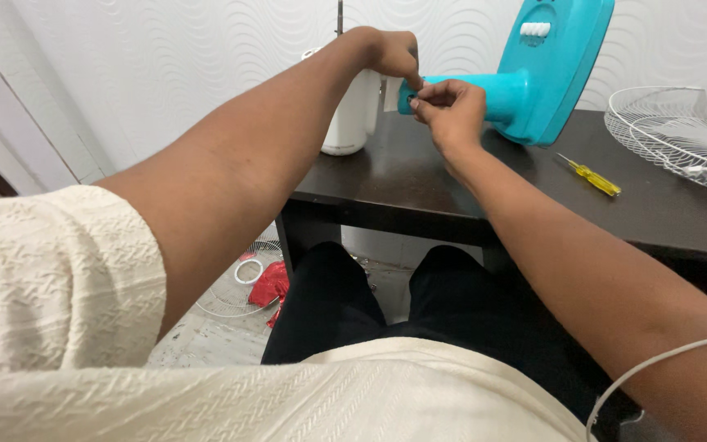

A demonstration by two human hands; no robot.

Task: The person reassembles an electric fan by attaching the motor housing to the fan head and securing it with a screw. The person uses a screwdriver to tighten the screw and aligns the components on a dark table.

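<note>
on dark table [419, 176], turquoise fan base [533, 74] tipped.

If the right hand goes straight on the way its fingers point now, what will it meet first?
Most likely the end of the turquoise fan stem: the right hand already touches it, facing the left hand. Beyond stands the white fan motor housing, though depth is unclear.

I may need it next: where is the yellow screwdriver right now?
The yellow screwdriver lies on the dark table, right of both hands, between the turquoise fan base and the white wire grille.
</note>
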